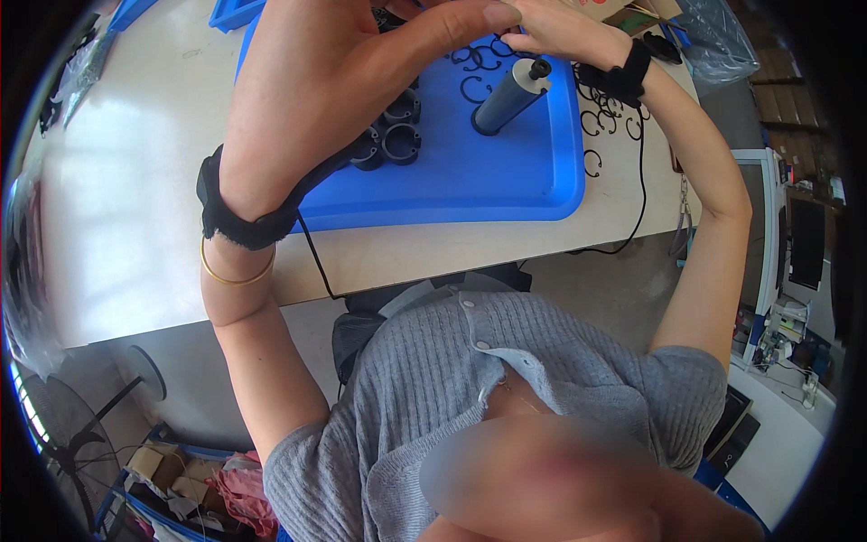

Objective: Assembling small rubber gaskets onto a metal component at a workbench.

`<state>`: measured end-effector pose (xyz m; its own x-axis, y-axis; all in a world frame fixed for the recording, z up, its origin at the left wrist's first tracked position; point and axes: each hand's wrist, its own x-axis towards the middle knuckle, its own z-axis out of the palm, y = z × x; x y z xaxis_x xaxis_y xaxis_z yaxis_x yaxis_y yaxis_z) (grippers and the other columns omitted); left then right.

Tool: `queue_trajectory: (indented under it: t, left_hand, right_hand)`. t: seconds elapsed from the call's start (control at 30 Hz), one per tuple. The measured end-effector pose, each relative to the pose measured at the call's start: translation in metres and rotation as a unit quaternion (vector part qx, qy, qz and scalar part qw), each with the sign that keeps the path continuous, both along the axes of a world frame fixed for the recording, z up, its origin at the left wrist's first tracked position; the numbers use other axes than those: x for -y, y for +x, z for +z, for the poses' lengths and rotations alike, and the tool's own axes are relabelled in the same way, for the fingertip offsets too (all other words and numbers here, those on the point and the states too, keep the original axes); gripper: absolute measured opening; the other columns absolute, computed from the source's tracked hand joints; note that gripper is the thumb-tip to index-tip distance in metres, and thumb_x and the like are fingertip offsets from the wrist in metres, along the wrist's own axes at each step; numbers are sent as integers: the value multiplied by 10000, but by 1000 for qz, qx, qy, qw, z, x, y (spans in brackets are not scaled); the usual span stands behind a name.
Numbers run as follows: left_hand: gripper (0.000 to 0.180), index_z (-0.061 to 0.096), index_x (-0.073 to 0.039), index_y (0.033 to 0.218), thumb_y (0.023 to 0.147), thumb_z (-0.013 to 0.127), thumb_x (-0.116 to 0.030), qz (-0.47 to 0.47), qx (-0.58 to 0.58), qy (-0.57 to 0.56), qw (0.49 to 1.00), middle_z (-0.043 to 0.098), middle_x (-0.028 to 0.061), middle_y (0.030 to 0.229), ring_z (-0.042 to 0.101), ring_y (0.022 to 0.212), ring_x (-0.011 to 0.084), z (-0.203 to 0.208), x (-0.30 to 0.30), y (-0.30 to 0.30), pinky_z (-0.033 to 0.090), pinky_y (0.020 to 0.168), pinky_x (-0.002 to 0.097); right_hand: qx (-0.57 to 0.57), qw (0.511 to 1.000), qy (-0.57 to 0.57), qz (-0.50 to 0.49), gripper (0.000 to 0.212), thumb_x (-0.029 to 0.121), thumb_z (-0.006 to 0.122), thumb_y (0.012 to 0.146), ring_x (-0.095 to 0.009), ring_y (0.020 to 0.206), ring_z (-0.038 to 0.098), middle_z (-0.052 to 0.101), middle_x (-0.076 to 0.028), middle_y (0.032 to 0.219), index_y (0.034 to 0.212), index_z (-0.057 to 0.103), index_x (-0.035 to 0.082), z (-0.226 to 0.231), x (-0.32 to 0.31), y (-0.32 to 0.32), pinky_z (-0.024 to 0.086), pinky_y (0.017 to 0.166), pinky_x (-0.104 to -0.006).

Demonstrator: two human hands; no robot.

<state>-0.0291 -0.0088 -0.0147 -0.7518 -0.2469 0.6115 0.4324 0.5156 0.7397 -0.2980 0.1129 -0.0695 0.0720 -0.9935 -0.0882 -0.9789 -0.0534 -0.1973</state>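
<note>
My left hand (312,86) reaches over the left part of a blue tray (488,185), its thumb stretched toward my right hand (564,34). Both hands meet at the upper edge of the picture with fingers bent in; whatever is between them is cut off or hidden. Just below my right hand, a dark grey cylinder (506,104) with a pale top and a black knob stands in the tray. Short black ring-shaped collars (400,144) sit under my left hand and wrist. Thin open black snap rings (474,88) lie near the cylinder.
More black snap rings (592,164) are strewn on the pale table (135,217) right of the tray. Black cords (642,190) run from my wristbands past the table's front edge. A clear plastic bag (718,41) is at the far right, a crate of odds and ends (194,483) at lower left.
</note>
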Motion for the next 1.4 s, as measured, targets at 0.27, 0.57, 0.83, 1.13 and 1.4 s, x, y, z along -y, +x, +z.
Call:
queue_trajectory:
  t: [0.27,0.57,0.83,1.13,1.4]
  left_hand:
    - [551,525,51,1328,896,812,-133,-5,-2,-5,1000,668,175,1141,680,831,139,-1,2,3,551,728,251]
    - [519,548,50,1308,893,811,-118,-11,8,4,1000,664,176,1141,674,828,139,1,1,2,553,733,260]
    - [428,598,19,1250,875,796,-34,-3,32,-36,999,696,124,1076,670,850,125,1,-2,3,551,767,257]
    - [383,577,25,1254,910,744,11,-25,110,30,993,707,96,1016,672,889,117,4,-19,-14,539,764,241]
    - [463,504,43,1412,989,673,-37,-100,138,76,982,731,141,1044,664,874,128,-3,-18,-26,538,837,252]
  right_hand:
    - [204,969,43,135,272,198,783,839,-323,832,686,696,-140,886,992,635,27,-3,9,34,520,720,-433]
    - [128,977,163,-45,467,259,821,811,-261,968,700,709,-103,1017,1182,646,36,-19,-1,33,541,826,-414]
    - [144,983,-58,-102,242,207,795,888,-173,728,650,674,-73,798,949,644,27,24,-13,15,508,667,-330]
    - [421,886,-166,-104,167,80,788,918,-51,774,604,650,5,853,966,637,32,75,-55,57,493,685,-205]
    - [512,832,-184,-110,211,235,699,1012,-36,707,578,652,6,835,1009,656,28,68,-64,57,455,601,-196]
